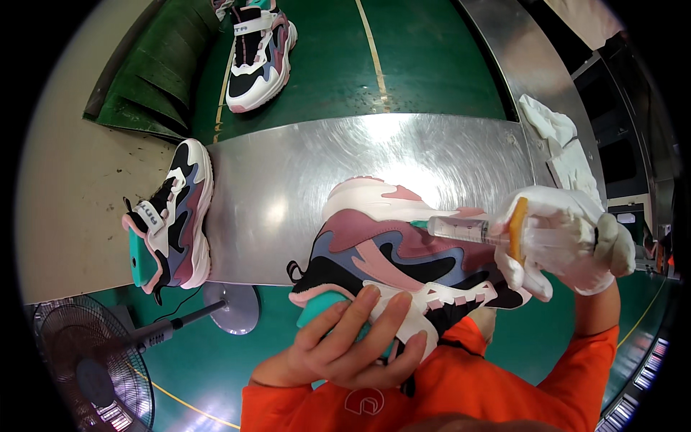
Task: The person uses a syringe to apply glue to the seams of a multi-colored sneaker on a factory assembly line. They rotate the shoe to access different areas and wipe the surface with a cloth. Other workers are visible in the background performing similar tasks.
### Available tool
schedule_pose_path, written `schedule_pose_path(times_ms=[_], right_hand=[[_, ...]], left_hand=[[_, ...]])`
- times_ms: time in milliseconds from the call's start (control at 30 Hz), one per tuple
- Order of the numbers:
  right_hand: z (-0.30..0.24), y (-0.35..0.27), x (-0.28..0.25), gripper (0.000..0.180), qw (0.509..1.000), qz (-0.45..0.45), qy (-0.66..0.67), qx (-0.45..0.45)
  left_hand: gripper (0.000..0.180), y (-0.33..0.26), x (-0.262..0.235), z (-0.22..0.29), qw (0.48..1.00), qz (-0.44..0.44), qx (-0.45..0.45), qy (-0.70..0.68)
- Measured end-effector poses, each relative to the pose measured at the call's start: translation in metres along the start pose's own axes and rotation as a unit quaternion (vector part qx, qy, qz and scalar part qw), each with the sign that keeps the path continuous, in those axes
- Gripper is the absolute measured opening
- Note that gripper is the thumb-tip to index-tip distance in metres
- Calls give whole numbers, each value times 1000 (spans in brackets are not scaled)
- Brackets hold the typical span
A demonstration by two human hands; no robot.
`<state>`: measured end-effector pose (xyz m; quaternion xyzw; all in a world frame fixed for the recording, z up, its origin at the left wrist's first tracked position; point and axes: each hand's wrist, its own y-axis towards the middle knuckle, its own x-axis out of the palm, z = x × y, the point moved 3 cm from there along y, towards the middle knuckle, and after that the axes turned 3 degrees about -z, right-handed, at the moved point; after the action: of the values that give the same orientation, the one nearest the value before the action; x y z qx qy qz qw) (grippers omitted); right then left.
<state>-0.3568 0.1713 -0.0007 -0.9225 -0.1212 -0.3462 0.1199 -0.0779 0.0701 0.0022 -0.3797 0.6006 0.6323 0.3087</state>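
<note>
Being gripped in the gloved right hand [572, 259], a syringe [461, 229] is aimed along the sole seam of a shoe [345, 241], held tilted over the table [273, 201] by the bare left hand [353, 353], curled over its strap. Seam work seems under way; how much is finished cannot be told. Another shoe [173, 216] is set apart.

The brushed-metal bench [266, 187] adjoins a green work surface [324, 57], which bears one multicoloured shoe [253, 72]. A second shoe [188, 216] lies at the bench's left end. White cloth [574, 162] lies along the right-hand metal ledge [507, 36].
</note>
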Motion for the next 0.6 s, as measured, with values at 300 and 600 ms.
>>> schedule_pose_path(times_ms=[300,600], right_hand=[[-2,-9,0,56,1000,-19,19,4],[-17,10,18,94,998,-57,2,-13]], left_hand=[[26,-1,1,2,1000,14,-16,9],[23,0,6,0,999,33,-11,12]])
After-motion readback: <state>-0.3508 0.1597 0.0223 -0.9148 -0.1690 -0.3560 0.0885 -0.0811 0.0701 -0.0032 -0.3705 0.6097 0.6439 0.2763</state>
